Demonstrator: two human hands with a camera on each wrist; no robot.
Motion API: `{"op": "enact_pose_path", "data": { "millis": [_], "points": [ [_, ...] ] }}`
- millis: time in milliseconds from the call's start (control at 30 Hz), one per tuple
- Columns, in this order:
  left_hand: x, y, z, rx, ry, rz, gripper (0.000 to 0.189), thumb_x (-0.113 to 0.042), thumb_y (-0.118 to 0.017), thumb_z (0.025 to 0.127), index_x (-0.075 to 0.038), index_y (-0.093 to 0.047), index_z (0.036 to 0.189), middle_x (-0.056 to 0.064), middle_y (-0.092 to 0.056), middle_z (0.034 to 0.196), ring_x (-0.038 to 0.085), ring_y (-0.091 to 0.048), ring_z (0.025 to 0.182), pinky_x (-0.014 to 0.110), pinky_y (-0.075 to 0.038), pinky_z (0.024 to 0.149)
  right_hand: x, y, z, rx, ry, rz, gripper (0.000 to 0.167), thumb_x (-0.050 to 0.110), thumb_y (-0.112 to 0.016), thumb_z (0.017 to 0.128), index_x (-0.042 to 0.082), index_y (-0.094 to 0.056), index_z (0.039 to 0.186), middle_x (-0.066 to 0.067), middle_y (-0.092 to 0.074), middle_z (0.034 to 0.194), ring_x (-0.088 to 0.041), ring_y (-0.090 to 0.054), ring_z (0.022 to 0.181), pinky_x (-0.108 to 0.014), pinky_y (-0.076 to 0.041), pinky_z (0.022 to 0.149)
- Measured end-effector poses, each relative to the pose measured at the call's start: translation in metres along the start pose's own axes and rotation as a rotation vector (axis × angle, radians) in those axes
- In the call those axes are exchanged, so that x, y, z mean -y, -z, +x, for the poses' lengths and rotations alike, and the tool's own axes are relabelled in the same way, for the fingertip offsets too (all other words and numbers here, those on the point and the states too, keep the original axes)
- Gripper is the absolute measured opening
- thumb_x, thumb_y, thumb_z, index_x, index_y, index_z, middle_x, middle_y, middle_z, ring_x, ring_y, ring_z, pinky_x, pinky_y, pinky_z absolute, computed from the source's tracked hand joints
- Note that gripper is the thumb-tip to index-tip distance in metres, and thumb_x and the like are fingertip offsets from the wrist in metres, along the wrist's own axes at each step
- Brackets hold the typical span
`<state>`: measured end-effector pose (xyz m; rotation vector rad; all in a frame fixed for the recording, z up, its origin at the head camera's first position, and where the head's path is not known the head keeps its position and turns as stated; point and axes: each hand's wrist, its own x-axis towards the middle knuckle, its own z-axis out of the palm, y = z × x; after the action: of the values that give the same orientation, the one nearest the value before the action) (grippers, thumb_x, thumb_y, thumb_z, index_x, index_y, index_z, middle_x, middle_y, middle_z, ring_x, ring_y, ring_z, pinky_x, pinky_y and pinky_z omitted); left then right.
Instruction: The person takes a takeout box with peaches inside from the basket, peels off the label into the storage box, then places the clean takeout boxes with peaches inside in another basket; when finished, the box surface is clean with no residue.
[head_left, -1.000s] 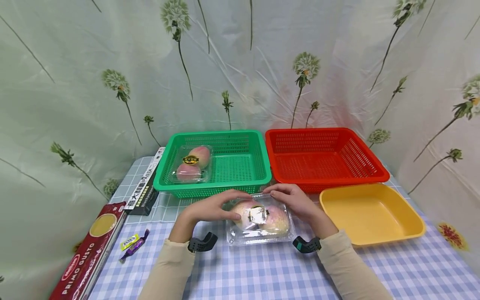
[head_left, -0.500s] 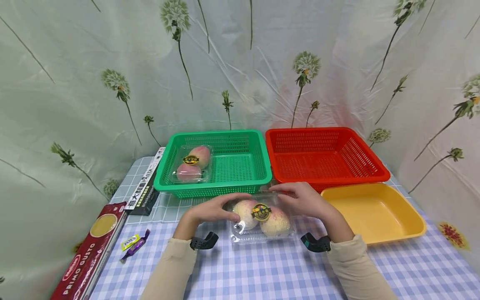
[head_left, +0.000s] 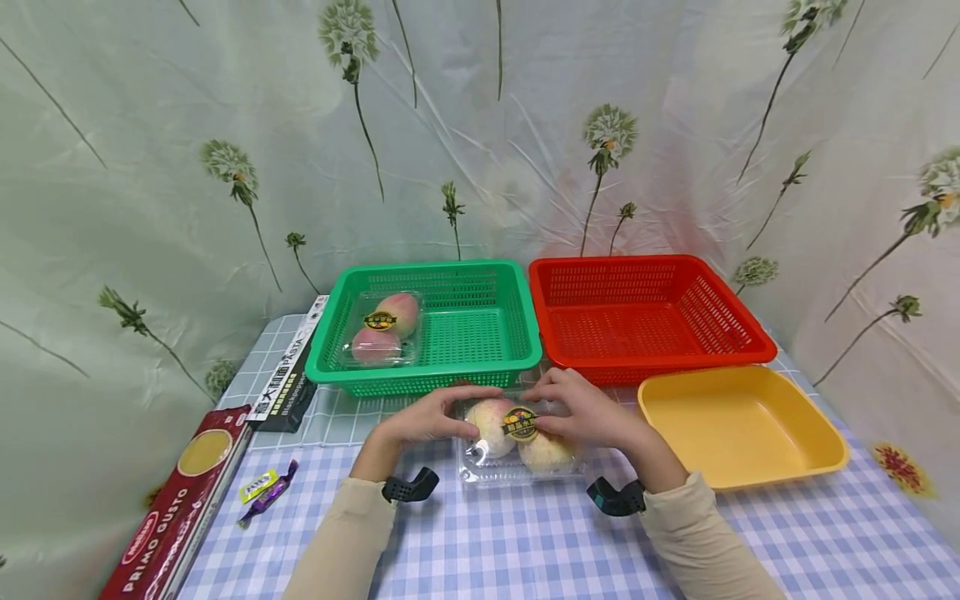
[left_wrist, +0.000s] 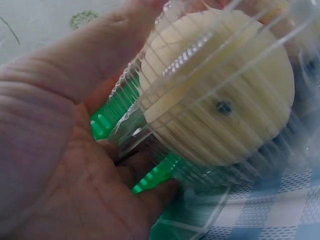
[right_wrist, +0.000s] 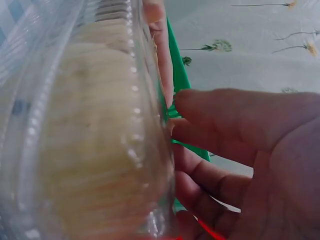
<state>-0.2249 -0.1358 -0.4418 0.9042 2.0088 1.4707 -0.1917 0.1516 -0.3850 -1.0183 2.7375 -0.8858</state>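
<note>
A clear plastic clamshell box [head_left: 487,475] holds two pale pink-and-yellow peaches [head_left: 491,427]. Across its lid sits a black and gold label [head_left: 520,423]. My left hand [head_left: 423,419] grips the box's left end, thumb on the near side of the lid and fingers toward the far edge. In the left wrist view, the ribbed plastic and one peach [left_wrist: 215,95] lie against that hand. My right hand [head_left: 581,412] is over the lid's right part, thumb tip beside the label. Seen from the right wrist, the fingertips of the right hand [right_wrist: 250,155] touch the plastic lid with fingers slightly bent.
Behind stand a green basket [head_left: 423,379] with another peach box [head_left: 384,329] inside, and a red basket [head_left: 652,362]. A yellow tray [head_left: 738,425] is right of my right hand. At left lie a red pasta pack [head_left: 180,500], a black pasta box [head_left: 288,375] and two candies [head_left: 267,492].
The box has tipped slightly so the label's glare is gone and its print shows. My right hand drew back right, then came in over the lid toward the label. My left hand stayed put.
</note>
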Motion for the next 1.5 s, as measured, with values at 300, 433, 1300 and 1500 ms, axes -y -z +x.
{"op": "enact_pose_path", "data": {
  "millis": [300, 433, 1300, 1500],
  "points": [
    [0.004, -0.002, 0.001, 0.008, -0.002, -0.052, 0.061, -0.018, -0.071, 0.093, -0.019, -0.047, 0.149, 0.005, -0.046, 0.154, 0.015, -0.051, 0.127, 0.027, -0.048, 0.100, 0.002, 0.000, -0.001, 0.039, -0.003, 0.157, 0.022, 0.013, -0.069, 0.092, 0.011, -0.071, 0.113, -0.008, -0.064, 0.111, -0.030, -0.055, 0.110, -0.051, -0.046, 0.098],
    [0.005, -0.002, 0.002, 0.005, 0.004, -0.051, 0.061, -0.014, -0.070, 0.093, -0.020, -0.048, 0.149, 0.004, -0.046, 0.154, 0.015, -0.050, 0.129, 0.027, -0.047, 0.101, 0.005, -0.006, 0.004, -0.035, -0.011, 0.178, 0.013, 0.010, -0.068, 0.092, 0.012, -0.070, 0.104, -0.002, -0.066, 0.103, -0.021, -0.059, 0.100, -0.040, -0.050, 0.092],
    [0.004, 0.000, 0.001, 0.012, 0.024, -0.034, 0.062, -0.024, -0.072, 0.092, -0.024, -0.047, 0.149, -0.002, -0.045, 0.155, 0.012, -0.046, 0.135, 0.030, -0.044, 0.106, 0.013, -0.011, 0.008, -0.099, -0.142, 0.479, 0.005, 0.009, -0.066, 0.094, 0.006, -0.070, 0.094, -0.011, -0.069, 0.095, -0.020, -0.061, 0.089, -0.029, -0.053, 0.080],
    [0.004, 0.000, 0.001, 0.023, 0.016, -0.041, 0.062, -0.019, -0.071, 0.093, -0.021, -0.046, 0.150, 0.002, -0.045, 0.155, 0.013, -0.049, 0.132, 0.029, -0.046, 0.104, 0.013, -0.002, 0.004, -0.109, -0.129, 0.625, 0.012, 0.008, -0.060, 0.099, -0.002, -0.064, 0.104, -0.017, -0.065, 0.100, -0.016, -0.063, 0.085, -0.023, -0.055, 0.077]
  ]
}}
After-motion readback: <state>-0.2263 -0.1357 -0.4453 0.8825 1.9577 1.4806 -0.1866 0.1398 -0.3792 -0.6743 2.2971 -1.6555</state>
